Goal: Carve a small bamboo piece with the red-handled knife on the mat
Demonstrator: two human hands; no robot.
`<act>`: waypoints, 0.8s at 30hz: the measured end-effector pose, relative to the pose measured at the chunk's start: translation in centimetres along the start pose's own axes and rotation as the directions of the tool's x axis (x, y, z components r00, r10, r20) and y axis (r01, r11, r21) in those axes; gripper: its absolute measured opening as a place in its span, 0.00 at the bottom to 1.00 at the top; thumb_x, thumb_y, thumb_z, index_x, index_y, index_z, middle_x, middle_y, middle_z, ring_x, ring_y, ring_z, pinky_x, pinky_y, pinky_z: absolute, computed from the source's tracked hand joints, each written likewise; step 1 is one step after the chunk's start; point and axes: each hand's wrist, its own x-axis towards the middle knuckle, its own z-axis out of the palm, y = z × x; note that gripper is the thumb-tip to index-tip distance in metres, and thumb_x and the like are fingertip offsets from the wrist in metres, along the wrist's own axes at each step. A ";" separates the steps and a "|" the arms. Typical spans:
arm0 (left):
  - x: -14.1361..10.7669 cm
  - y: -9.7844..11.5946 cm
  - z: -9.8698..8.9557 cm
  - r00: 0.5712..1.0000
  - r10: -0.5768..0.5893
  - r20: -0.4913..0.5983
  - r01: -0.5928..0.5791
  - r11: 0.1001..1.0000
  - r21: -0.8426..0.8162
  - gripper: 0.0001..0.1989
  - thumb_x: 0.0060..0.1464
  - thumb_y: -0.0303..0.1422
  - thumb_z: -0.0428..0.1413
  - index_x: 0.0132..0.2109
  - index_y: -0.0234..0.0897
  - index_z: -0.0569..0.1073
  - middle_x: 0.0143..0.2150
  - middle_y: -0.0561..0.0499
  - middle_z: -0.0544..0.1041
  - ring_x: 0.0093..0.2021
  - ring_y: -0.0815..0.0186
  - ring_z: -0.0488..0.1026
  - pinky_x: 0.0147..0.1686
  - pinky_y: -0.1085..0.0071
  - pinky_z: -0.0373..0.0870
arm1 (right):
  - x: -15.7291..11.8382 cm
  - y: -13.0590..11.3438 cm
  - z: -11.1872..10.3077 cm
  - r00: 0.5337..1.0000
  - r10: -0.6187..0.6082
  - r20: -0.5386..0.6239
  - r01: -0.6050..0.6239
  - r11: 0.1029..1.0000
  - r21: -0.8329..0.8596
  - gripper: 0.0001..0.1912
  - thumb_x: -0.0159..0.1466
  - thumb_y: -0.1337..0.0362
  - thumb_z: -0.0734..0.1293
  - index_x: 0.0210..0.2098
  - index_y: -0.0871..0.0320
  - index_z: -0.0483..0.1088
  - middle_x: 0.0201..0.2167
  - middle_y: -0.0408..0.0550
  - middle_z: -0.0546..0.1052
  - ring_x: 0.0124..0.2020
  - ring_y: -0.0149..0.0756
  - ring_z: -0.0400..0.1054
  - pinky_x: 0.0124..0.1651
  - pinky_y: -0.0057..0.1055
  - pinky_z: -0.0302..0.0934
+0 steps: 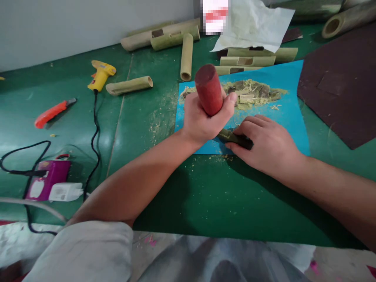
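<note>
My left hand (202, 123) is wrapped around a thick red cylindrical handle (208, 88) that stands tilted upward; the tool's lower end is hidden behind the fist. Just right of it, my right hand (266, 143) pinches a short, dark green piece, apparently bamboo (226, 135), low over a blue sheet (293, 125). The two hands are close together, with part of the piece hidden by the fingers. Beyond them lies a heap of pale shavings and cut chips (252, 94) on the sheet.
Several bamboo tubes (186, 56) lie along the back, some notched. A bamboo piece (129, 85), yellow pistol-shaped tool (101, 75), orange utility knife (53, 112) and purple box (48, 180) with cords are left. Brown sheet material (343, 86) lies right, white paper (252, 25) behind.
</note>
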 end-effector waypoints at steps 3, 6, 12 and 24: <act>0.3 -0.3 -0.2 1.000 -0.011 0.012 0.011 0.999 -0.046 0.30 0.60 0.58 0.62 0.25 0.40 0.66 0.21 0.57 0.63 0.22 0.73 0.65 0.27 0.67 0.68 | 0.1 0.2 0.1 1.000 -0.017 0.006 0.016 0.996 0.088 0.08 0.65 0.60 0.71 0.31 0.55 0.74 0.34 0.52 0.79 0.41 0.46 0.73 0.43 0.39 0.65; 0.3 -1.2 -0.8 0.997 -0.036 0.069 0.042 0.995 -0.094 0.28 0.60 0.56 0.63 0.25 0.41 0.66 0.18 0.58 0.61 0.19 0.74 0.59 0.21 0.67 0.61 | 0.1 0.4 0.2 1.000 -0.021 -0.009 0.022 0.991 0.131 0.07 0.65 0.60 0.70 0.31 0.55 0.75 0.33 0.51 0.79 0.40 0.45 0.73 0.43 0.39 0.65; 0.7 -3.9 -1.5 0.993 -0.064 0.104 0.086 0.972 -0.221 0.25 0.58 0.59 0.64 0.33 0.42 0.70 0.19 0.59 0.61 0.23 0.73 0.61 0.25 0.66 0.60 | 0.0 -0.3 0.3 1.000 -0.029 0.003 0.028 0.999 0.047 0.08 0.66 0.60 0.70 0.33 0.56 0.76 0.35 0.53 0.79 0.41 0.46 0.73 0.45 0.40 0.66; 0.4 -0.1 0.1 0.999 0.036 -0.020 -0.037 0.997 -0.063 0.27 0.63 0.49 0.64 0.24 0.40 0.63 0.20 0.58 0.63 0.20 0.73 0.60 0.23 0.68 0.59 | -0.1 -0.9 -0.1 0.999 -0.036 0.017 0.037 0.997 -0.068 0.06 0.66 0.62 0.69 0.35 0.58 0.75 0.37 0.55 0.78 0.43 0.49 0.71 0.44 0.42 0.63</act>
